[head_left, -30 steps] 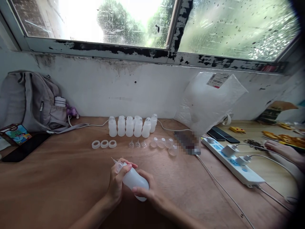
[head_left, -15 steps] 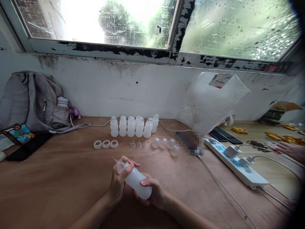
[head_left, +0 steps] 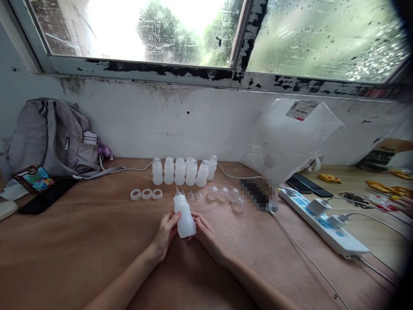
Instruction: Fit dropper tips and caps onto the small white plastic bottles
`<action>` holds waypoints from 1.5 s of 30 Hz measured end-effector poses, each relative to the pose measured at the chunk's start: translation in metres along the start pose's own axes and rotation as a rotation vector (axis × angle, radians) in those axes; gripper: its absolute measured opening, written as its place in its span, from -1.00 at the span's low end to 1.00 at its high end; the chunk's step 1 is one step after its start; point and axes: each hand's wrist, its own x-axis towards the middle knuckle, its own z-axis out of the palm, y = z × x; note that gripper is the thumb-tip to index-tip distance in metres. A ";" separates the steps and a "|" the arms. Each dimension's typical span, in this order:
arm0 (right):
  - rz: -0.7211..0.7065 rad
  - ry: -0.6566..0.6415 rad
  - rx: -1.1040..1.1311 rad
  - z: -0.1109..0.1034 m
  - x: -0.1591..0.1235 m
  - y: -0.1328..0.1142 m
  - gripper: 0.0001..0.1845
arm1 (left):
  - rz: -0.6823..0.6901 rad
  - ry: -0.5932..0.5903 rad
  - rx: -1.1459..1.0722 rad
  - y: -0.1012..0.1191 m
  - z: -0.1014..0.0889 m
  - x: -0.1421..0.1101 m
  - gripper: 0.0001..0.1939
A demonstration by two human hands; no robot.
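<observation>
A frosted white baby bottle (head_left: pixel 186 221) is tilted above the table, its top leaning away to the left. My left hand (head_left: pixel 166 234) grips it from the left, thumb across its front. Against its lower right side rest the bent fingers of my right hand (head_left: pixel 205 234); some fingertips are hidden behind it. A clear nipple (head_left: pixel 178 192) shows at the bottle's mouth, with no ring seen around it. Beyond are three white rings (head_left: pixel 146 193), a few clear nipples (head_left: pixel 190 195), several clear caps (head_left: pixel 222 196) and a row of capped bottles (head_left: pixel 180 172).
A power strip (head_left: pixel 325 224) with plugged chargers lies on the right, its cables crossing the table. Near it are two dark phones (head_left: pixel 306 185) and a plastic bag (head_left: pixel 293 137). A backpack (head_left: pixel 51 133) stands at left. Another person's hand (head_left: pixel 405 204) is at far right.
The bottle has swung more upright and moved forward, its nipple end now pointing away. My right hand has shifted from wrapping its base to touching its side with the fingers.
</observation>
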 end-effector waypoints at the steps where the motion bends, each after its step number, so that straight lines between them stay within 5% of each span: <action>1: -0.016 0.037 -0.058 -0.004 0.002 0.000 -0.65 | -0.014 0.010 -0.016 0.001 -0.001 0.001 -0.70; 11: -0.220 0.570 -0.691 -0.078 0.020 -0.023 -0.54 | -0.058 0.092 -0.024 0.006 -0.011 0.006 -0.66; 18: -0.099 0.536 -0.984 -0.100 0.045 -0.024 -0.42 | -0.019 0.049 0.105 0.015 -0.018 0.008 -0.57; 24: -0.254 0.601 -1.161 -0.105 0.046 -0.012 -0.57 | -0.043 0.057 0.176 0.017 -0.027 0.012 -0.55; 31: -0.304 0.526 -1.097 -0.102 0.046 -0.013 -0.51 | -0.029 0.061 0.221 0.019 -0.026 0.012 -0.58; 36: -0.254 0.548 -0.524 -0.084 0.037 -0.017 -0.52 | 0.004 0.117 0.232 0.018 -0.027 0.014 -0.63; 39: -0.217 0.419 -0.191 -0.069 0.029 -0.024 -0.55 | 0.013 0.121 0.235 0.019 -0.029 0.015 -0.67; 45: -0.157 0.180 -0.157 -0.045 0.018 -0.031 -0.55 | 0.015 0.093 0.300 0.018 -0.031 0.016 -0.67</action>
